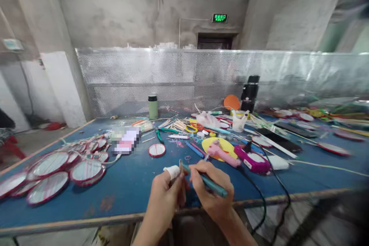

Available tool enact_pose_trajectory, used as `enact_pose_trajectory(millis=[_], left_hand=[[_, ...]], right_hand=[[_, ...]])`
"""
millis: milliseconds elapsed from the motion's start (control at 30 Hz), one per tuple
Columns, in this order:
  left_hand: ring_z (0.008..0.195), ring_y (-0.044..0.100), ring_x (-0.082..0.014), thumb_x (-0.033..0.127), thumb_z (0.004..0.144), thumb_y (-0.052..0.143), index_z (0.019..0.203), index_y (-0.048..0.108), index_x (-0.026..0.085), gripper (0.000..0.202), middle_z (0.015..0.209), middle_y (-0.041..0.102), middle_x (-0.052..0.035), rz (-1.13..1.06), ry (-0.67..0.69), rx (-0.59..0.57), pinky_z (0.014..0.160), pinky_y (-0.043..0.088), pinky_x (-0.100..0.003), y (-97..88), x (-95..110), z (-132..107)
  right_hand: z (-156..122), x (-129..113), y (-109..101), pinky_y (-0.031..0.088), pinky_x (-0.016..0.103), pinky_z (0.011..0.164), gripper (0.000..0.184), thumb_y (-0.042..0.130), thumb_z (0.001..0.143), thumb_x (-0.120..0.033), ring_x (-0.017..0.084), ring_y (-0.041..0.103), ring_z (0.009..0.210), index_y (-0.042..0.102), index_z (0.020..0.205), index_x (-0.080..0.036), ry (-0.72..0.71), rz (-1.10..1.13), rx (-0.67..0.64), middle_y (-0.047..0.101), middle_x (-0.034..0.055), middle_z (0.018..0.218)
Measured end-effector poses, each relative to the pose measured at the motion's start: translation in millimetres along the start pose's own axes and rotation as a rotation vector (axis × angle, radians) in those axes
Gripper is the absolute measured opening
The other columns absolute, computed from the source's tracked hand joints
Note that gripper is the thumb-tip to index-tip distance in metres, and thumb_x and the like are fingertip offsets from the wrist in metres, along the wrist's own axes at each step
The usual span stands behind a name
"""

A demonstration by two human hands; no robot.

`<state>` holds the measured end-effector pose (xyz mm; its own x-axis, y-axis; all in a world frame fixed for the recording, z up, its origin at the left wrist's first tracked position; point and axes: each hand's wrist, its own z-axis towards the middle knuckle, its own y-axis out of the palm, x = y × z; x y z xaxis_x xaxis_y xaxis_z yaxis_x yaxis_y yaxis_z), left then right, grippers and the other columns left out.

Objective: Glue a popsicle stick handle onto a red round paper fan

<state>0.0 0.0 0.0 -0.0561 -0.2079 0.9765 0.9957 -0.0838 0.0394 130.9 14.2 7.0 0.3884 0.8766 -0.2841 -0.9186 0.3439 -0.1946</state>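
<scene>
My left hand (pixel 165 194), with white wrapping (pixel 172 171) around one finger, pinches a thin, light-brown wooden stick (pixel 180 165) upright just over the table's front edge. A teal marker pen (pixel 215 186) lies in the closed fingers of my right hand (pixel 211 196). Its tip end points left, close to the stick; whether they touch I cannot tell. Behind the hands are a small round red-rimmed disc (pixel 157 150), blue pens (pixel 194 149) and a pink glue gun (pixel 223 155) resting on a yellow disc (pixel 206 144).
Red-rimmed round discs (pixel 52 164) pile up at left beside a phone (pixel 127 141) on a cable. A purple device (pixel 253 160) and black cords (pixel 261 196) lie right. A green bottle (pixel 153 109) and black thermos (pixel 249 94) stand before a perforated metal screen (pixel 121 80).
</scene>
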Motion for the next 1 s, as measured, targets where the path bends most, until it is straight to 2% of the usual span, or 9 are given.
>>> enact_pose_trajectory(millis=[100,200,333,467,567,700,1000], left_hand=[[0.035,0.038,-0.0079,0.064,0.075,0.063,0.071,0.059,0.016,0.049,0.042,0.051,0.0038,-0.040,-0.029,0.030,0.037,0.027,-0.019,-1.8,0.6,-4.3],[0.036,0.040,-0.0085,0.063,0.076,0.065,0.077,0.063,0.014,0.049,0.042,0.051,0.0043,-0.052,-0.027,0.067,0.038,0.029,-0.019,-6.5,1.0,-10.0],[0.037,0.041,-0.0091,0.060,0.077,0.066,0.078,0.065,0.013,0.047,0.043,0.051,0.0044,-0.066,-0.022,0.078,0.039,0.029,-0.019,-13.9,2.7,-14.7],[0.037,0.043,-0.0089,0.058,0.076,0.067,0.079,0.064,0.014,0.045,0.048,0.055,0.0034,-0.080,-0.028,0.075,0.038,0.031,-0.019,-16.7,2.6,-13.6],[0.037,0.042,-0.0086,0.056,0.078,0.066,0.075,0.061,0.016,0.041,0.046,0.053,0.0046,-0.057,-0.012,0.073,0.038,0.030,-0.019,-16.7,1.7,-13.2],[0.038,0.041,-0.0076,0.054,0.082,0.062,0.057,0.052,0.017,0.046,0.043,0.047,0.0049,0.017,0.030,0.070,0.040,0.029,-0.018,-16.4,1.6,-14.5],[0.040,0.045,-0.0090,0.056,0.088,0.058,0.054,0.050,0.018,0.051,0.043,0.050,0.0031,0.099,0.032,0.031,0.043,0.033,-0.019,-18.0,1.1,-15.0]], right_hand=[[4.9,-3.8,-1.0,0.049,0.020,0.058,0.015,0.057,0.090,-0.008,0.009,0.061,0.055,0.064,0.082,-0.019,0.009,-0.022,0.031,0.062,-0.0028,0.063],[6.4,-9.3,2.1,0.050,0.020,0.055,0.012,0.058,0.090,-0.011,0.009,0.062,0.054,0.065,0.087,-0.020,0.090,-0.006,0.034,0.065,-0.0025,0.067],[2.9,-10.1,10.2,0.049,0.020,0.050,0.009,0.061,0.091,-0.017,0.009,0.061,0.052,0.068,0.094,-0.022,0.225,0.092,0.047,0.069,-0.0014,0.075],[-2.8,-3.9,13.2,0.049,0.021,0.050,0.008,0.062,0.091,-0.019,0.009,0.060,0.052,0.070,0.090,-0.022,0.304,0.127,0.054,0.069,-0.0016,0.075],[-5.7,-3.5,11.4,0.050,0.022,0.055,0.011,0.058,0.092,-0.016,0.010,0.060,0.054,0.067,0.088,-0.021,0.245,0.094,0.020,0.066,-0.0025,0.071],[-6.9,-6.8,10.1,0.048,0.022,0.057,0.012,0.055,0.091,-0.012,0.011,0.060,0.059,0.064,0.088,-0.019,0.100,0.060,-0.054,0.062,-0.0017,0.069],[-6.9,-7.1,11.5,0.045,0.021,0.057,0.012,0.056,0.091,-0.010,0.010,0.057,0.060,0.064,0.087,-0.018,0.080,0.069,-0.025,0.062,-0.0007,0.071]])
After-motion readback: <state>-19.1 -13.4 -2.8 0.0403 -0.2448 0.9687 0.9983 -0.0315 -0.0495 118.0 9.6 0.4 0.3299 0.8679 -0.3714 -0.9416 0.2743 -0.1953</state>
